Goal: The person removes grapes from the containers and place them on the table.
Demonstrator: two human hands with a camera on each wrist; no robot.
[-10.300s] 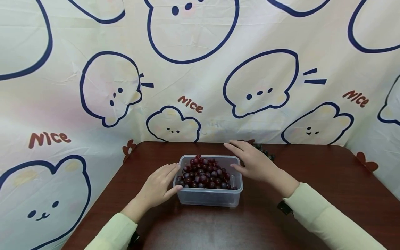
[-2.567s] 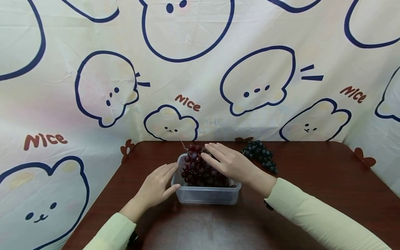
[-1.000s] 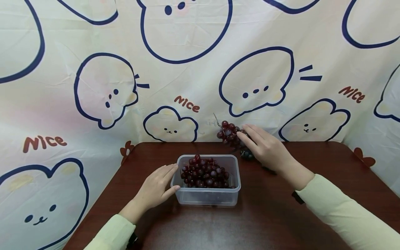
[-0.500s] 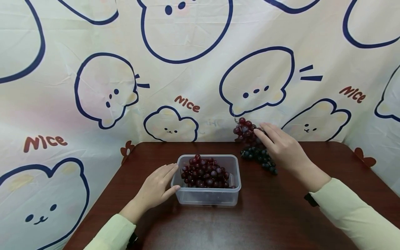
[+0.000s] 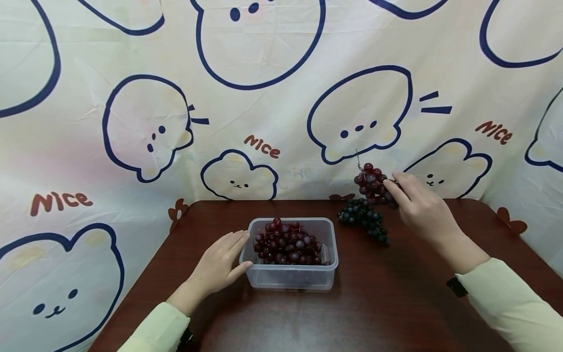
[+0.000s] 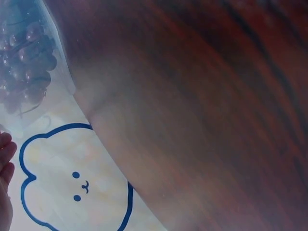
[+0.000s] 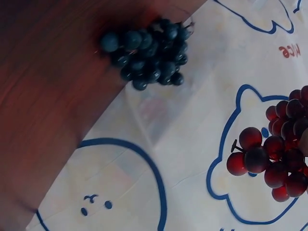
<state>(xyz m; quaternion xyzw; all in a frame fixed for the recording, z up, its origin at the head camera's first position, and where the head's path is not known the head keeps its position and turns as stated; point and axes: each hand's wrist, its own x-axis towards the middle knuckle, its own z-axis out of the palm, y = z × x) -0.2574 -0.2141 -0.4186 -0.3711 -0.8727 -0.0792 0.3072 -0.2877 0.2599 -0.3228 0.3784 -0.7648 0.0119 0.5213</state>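
My right hand holds a bunch of red grapes by its right end, raised above the back right of the table; its thin stem points up. In the right wrist view the same red bunch shows at the right edge. Just below it in the head view, a bunch of dark blue-black grapes lies on the table. My left hand touches the left side of a clear plastic container with straight fingers, thumb near its front corner. More red grapes are heaped inside that container.
The dark brown table ends at the back against a pale cloth printed with cartoon animals. Cloth also hangs along the left and right sides.
The right hand lifted a red bunch out of the container and carried it right, past the dark bunch, which is uncovered again. The left hand has stayed at the container.
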